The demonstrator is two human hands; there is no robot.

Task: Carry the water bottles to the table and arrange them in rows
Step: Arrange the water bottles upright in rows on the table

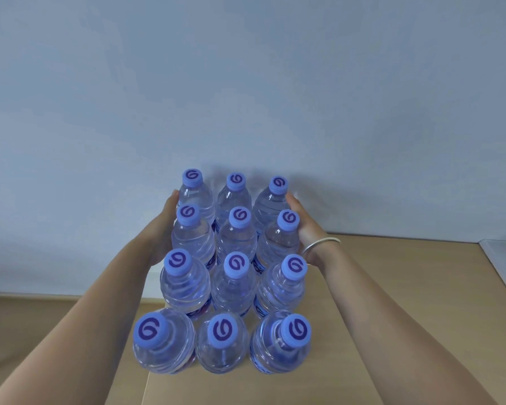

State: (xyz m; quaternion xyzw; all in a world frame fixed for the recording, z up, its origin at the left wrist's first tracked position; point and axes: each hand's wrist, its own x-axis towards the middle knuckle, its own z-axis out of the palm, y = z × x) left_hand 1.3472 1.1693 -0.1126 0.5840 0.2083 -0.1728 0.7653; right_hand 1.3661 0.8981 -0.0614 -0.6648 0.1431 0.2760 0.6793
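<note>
Twelve bottles (233,276) stood upright mid-frame on the table (392,287), three across, four deep. Left hand (161,229) and right hand (304,229) lay flat, fingers open, pressing the block's far sides. Bracelet (322,244) on right wrist.

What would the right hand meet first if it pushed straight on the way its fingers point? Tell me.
Nothing but the wall, it seems. The right hand lies flat along the bottles, fingers pointing past them; depth to the wall is unclear.
</note>
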